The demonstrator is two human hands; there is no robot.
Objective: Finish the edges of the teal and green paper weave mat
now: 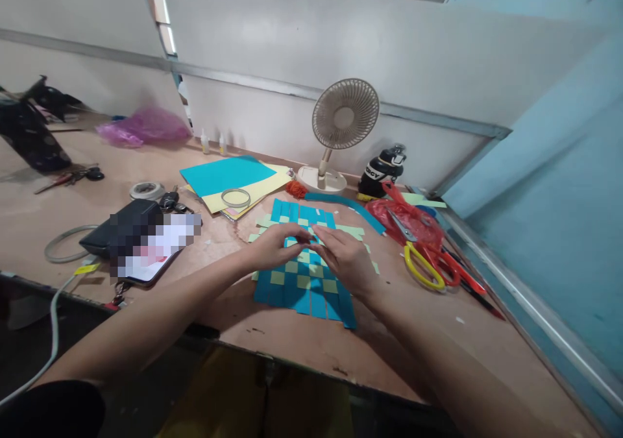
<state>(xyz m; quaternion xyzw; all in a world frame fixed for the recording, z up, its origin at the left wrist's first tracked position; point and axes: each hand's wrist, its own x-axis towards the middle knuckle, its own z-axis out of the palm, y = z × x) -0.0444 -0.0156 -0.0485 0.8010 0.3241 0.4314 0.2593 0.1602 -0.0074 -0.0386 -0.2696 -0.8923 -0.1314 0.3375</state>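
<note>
Being spanned by left hand (276, 246) and right hand (349, 257) near the front edge of the worktop (214, 253): woven blue-and-green paper mat (318, 304) | fingers narrowed, any grip cannot be told | green strip ends (353, 231) could be skewed if snagged.

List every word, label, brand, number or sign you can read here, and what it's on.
"RGY": white letters on the black bottle; a letter before them is unclear.
Blurred out: the flat phone's lit screen.
Too small to read: any print on the yellow cable tag or the two small white bottles.
</note>
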